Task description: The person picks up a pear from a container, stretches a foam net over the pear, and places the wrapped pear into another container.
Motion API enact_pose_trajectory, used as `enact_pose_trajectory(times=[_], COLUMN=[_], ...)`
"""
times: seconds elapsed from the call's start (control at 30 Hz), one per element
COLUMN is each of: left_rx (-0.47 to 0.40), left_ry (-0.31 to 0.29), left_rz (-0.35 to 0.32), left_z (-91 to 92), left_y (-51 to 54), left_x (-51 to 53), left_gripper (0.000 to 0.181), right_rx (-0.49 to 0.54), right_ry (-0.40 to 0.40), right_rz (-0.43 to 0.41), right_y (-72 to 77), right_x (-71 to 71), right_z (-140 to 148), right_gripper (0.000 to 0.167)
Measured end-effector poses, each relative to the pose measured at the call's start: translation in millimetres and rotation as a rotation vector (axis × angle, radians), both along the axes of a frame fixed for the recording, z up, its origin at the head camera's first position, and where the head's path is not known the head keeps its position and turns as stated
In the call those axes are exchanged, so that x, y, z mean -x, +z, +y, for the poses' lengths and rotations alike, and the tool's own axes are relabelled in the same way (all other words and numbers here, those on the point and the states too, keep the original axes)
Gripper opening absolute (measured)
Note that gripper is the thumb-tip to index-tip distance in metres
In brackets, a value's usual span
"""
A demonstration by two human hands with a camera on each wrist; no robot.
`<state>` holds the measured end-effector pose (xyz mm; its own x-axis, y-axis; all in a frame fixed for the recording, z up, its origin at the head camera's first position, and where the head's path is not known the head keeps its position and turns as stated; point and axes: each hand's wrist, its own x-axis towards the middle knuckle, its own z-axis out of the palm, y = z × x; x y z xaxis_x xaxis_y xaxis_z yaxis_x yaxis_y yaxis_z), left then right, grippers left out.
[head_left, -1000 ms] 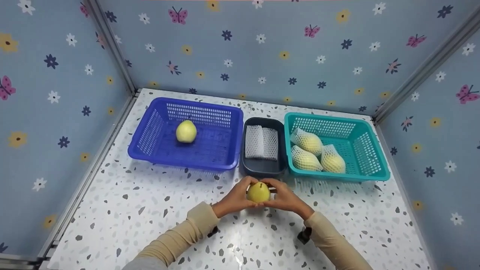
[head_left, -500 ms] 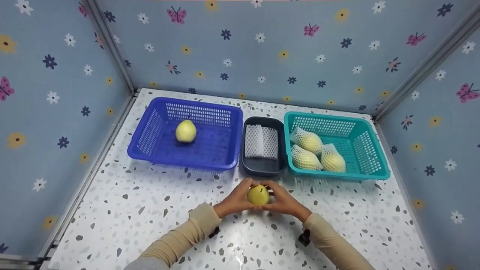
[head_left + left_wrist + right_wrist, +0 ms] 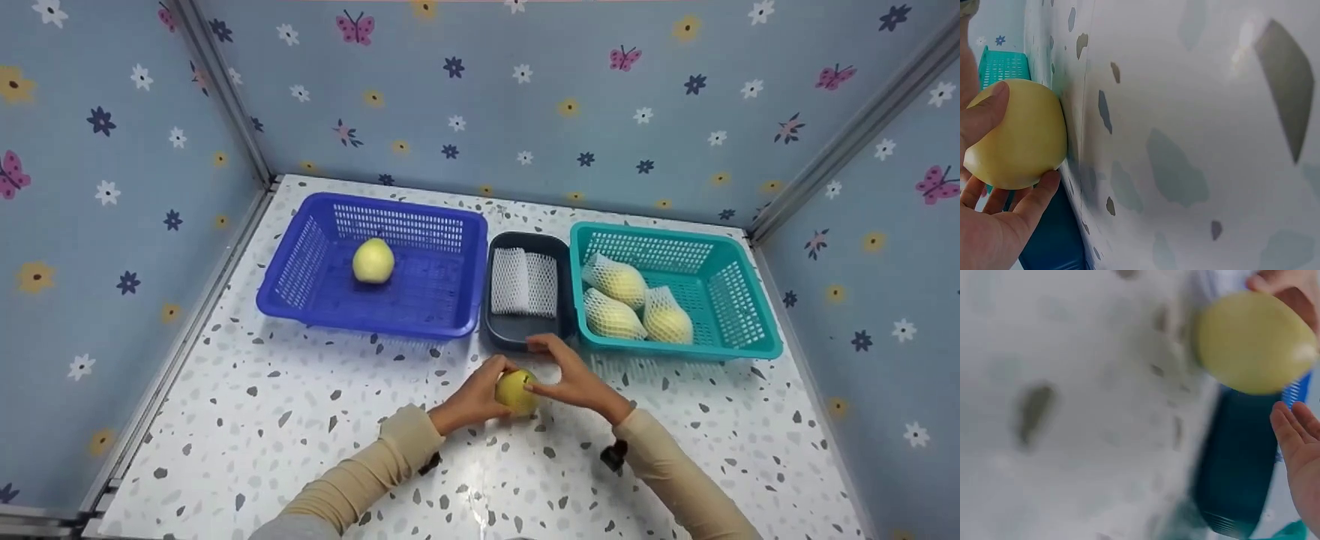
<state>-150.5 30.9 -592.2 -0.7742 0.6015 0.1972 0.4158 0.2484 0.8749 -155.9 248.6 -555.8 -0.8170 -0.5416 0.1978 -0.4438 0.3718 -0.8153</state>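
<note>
A yellow-green pear [image 3: 514, 394] stands on the speckled table, its stem up. My left hand [image 3: 472, 397] grips its left side, with thumb and fingers curled round it, as the pear [image 3: 1027, 135] in the left wrist view also shows. Just to the right, my right hand [image 3: 576, 381] has its fingers spread off the fruit; its thumb tip lies over the pear's top in the head view, and I cannot tell whether it touches. Behind the hands, a dark tray [image 3: 517, 331] holds white foam net sleeves [image 3: 510, 281].
A blue basket [image 3: 390, 324] at the left holds one bare pear [image 3: 373, 261]. On the right, a teal basket [image 3: 739, 300] contains three pears in foam nets [image 3: 613, 315]. Flower-patterned walls [image 3: 487, 97] enclose the table [image 3: 300, 420] at the back and sides.
Both hands held the pear earlier. My right hand has let go, its fingers lifting away toward the dark tray, while the left hand keeps its grip. The pear's stem has tipped slightly.
</note>
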Motion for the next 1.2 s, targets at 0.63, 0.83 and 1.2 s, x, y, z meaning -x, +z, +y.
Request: enact_pose_trajectory(times=[0.63,0.83,1.2], left_rx=[0.014,0.037,0.044], left_ry=[0.032,0.031,0.039], left_rz=[-0.010,0.010,-0.039], left_z=[-3.4,-3.6,1.0], left_y=[0.2,1.7,0.6], left_x=[-1.2,-2.8,-3.7], left_gripper=[0.066,0.066,0.068], right_rx=[-0.427,-0.533,-0.697], right_ry=[-0.235,-0.221,-0.223], right_rz=[0.274,0.308,0.296], right_y=[32.6,19.7,-1.7], right_x=[84.5,101.1,115.3], right_z=[-27.3,-37.1,-50.2], right_gripper=[0.049,0.051,0.055])
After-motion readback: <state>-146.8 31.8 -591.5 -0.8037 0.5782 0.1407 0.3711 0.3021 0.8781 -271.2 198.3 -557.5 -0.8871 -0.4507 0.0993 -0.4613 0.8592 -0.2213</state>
